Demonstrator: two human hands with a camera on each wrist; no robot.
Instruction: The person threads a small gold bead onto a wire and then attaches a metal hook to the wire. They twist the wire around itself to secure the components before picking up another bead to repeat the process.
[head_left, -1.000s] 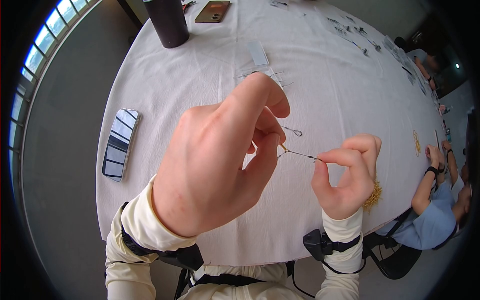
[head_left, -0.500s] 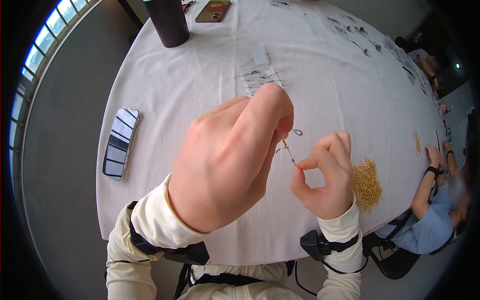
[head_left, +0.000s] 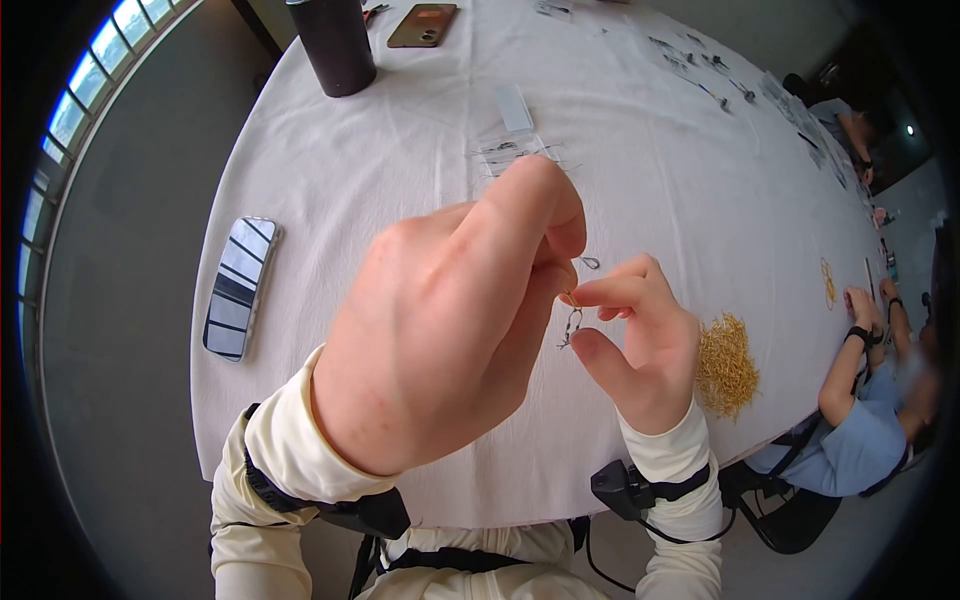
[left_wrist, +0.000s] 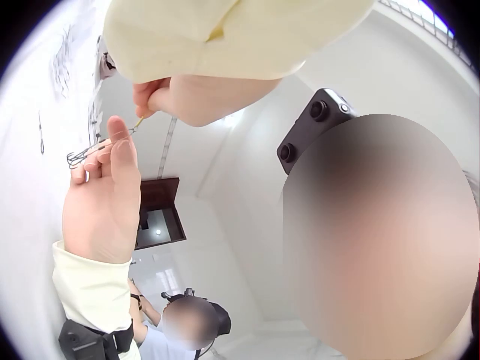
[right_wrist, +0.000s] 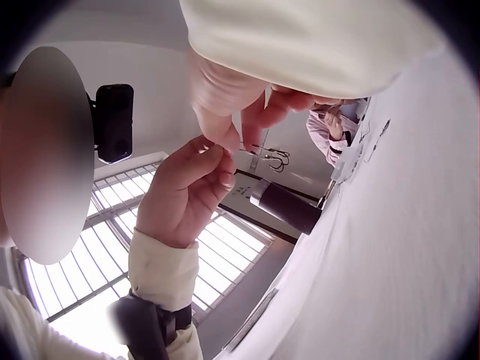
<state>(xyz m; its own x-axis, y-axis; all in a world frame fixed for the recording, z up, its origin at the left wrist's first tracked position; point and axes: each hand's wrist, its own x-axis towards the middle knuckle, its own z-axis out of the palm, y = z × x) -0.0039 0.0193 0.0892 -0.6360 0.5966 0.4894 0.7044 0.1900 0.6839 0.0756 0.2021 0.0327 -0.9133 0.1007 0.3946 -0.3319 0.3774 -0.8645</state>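
Note:
My left hand (head_left: 440, 320) pinches a thin gold-coloured piece (head_left: 568, 298) between thumb and index finger, its other fingers mostly hidden in the head view. From that piece hangs a short dark wire link (head_left: 574, 325). Close beside it is my right hand (head_left: 650, 345), its index fingertip right at the gold piece. The right thumb stands apart, below the index finger. A dark wire loop (head_left: 590, 263) shows just past the left fingertips. In the right wrist view, dark multi-pronged hooks (right_wrist: 277, 159) hang by both hands' fingertips; the left wrist view shows these hooks (left_wrist: 73, 159) too.
A heap of slender gold-coloured pieces (head_left: 728, 365) lies right of my right hand. Ahead is a clear packet with wire pieces (head_left: 505, 155). A phone (head_left: 240, 290) lies left, a dark tumbler (head_left: 332, 50) and another phone (head_left: 423, 25) farther back. People sit at the right.
My right hand has moved left to the left fingertips. Earlier its thumb and index finger pinched the wire link's end; now they are spread. The left hand has shifted only slightly.

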